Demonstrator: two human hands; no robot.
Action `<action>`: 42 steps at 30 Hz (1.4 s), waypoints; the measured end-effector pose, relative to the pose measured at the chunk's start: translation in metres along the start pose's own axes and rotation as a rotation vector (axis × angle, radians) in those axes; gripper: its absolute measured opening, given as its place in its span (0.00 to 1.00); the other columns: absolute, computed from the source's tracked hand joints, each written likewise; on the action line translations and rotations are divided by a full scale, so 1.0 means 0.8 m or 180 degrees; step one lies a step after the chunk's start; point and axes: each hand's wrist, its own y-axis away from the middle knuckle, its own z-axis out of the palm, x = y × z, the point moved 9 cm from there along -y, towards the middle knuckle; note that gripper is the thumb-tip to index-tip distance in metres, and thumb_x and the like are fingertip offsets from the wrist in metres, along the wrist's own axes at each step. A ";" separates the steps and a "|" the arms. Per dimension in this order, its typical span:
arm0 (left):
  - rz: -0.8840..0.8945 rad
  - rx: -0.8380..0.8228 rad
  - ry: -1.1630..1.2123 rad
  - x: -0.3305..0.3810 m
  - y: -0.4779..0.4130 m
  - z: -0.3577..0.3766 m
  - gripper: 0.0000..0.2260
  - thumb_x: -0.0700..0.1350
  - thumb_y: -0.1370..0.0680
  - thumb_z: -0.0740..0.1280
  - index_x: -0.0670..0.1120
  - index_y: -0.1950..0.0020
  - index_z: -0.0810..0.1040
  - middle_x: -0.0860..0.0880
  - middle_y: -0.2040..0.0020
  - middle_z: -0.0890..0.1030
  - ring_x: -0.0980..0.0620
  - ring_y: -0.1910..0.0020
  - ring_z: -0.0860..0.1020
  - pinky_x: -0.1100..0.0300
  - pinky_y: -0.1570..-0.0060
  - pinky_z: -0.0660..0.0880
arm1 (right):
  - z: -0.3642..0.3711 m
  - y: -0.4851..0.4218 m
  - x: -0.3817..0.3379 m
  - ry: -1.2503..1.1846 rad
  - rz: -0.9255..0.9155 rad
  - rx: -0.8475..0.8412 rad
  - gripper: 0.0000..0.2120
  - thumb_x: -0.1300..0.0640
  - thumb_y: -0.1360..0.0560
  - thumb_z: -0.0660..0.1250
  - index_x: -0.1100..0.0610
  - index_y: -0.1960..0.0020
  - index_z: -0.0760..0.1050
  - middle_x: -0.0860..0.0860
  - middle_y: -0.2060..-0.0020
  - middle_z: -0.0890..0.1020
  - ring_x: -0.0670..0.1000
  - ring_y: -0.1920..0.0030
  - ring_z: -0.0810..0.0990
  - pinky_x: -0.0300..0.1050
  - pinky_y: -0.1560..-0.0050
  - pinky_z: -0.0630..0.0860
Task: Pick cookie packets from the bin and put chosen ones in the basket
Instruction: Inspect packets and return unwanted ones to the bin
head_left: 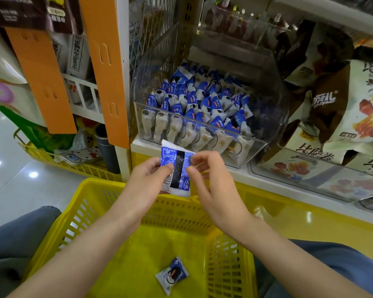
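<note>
The fingers (167,167) of both hands are clamped on one blue-and-white cookie packet (177,171). The left hand (148,175) pinches its left side with the thumb on top. The right hand (207,175) pinches its right edge between thumb and forefinger, the other fingers loosely curled behind. We see the packet's printed back, with a barcode and a dark strip down the middle. It hangs in the air over the far rim of the yellow basket (80,209), just in front of the shelf's front edge (241,172).

In the basket we count one packet (172,275), lying flat on the floor nearer the right wall. On the shelf stands one clear bin (265,134), close to the front edge at the shelf's left end. It is packed with rows of like packets (202,104), more than we can count. Left of the shelf hang two orange strips (41,72).
</note>
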 end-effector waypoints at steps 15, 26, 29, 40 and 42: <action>0.1427 0.0070 -0.1940 0.023 0.012 0.012 0.16 0.45 0.26 0.68 0.54 0.39 0.70 0.62 0.49 0.73 0.71 0.53 0.70 0.83 0.56 0.64 | 0.034 0.009 0.039 -0.2109 0.1620 -0.0420 0.09 0.59 0.22 0.60 0.62 0.44 0.69 0.54 0.55 0.79 0.40 0.68 0.80 0.34 0.70 0.76; 0.1717 -0.0018 -0.2597 0.029 0.018 0.017 0.15 0.44 0.23 0.63 0.51 0.36 0.72 0.52 0.48 0.80 0.56 0.53 0.77 0.63 0.53 0.73 | 0.031 0.010 0.043 -0.1687 0.1327 -0.0303 0.08 0.58 0.24 0.63 0.58 0.46 0.68 0.52 0.55 0.80 0.46 0.64 0.82 0.39 0.69 0.79; 0.1747 0.0050 -0.2755 0.028 0.020 0.015 0.13 0.44 0.22 0.61 0.49 0.37 0.72 0.48 0.51 0.81 0.49 0.55 0.78 0.51 0.55 0.75 | 0.034 0.010 0.043 -0.1534 0.1247 -0.0292 0.10 0.58 0.25 0.66 0.56 0.47 0.68 0.54 0.49 0.80 0.52 0.59 0.82 0.43 0.64 0.81; 0.1554 0.0207 -0.2661 0.019 0.004 0.005 0.08 0.41 0.21 0.59 0.45 0.46 0.75 0.50 0.67 0.75 0.56 0.70 0.72 0.64 0.71 0.65 | 0.049 0.003 0.042 -0.1331 0.1152 -0.0425 0.12 0.59 0.25 0.66 0.47 0.51 0.65 0.46 0.55 0.78 0.58 0.56 0.81 0.54 0.57 0.81; 0.1469 0.0321 -0.2465 0.020 0.000 -0.001 0.07 0.39 0.22 0.59 0.45 0.48 0.76 0.53 0.68 0.76 0.57 0.70 0.73 0.69 0.71 0.67 | 0.050 0.001 0.039 -0.1489 0.1147 -0.0480 0.10 0.57 0.24 0.65 0.47 0.50 0.66 0.45 0.55 0.77 0.53 0.56 0.80 0.52 0.55 0.80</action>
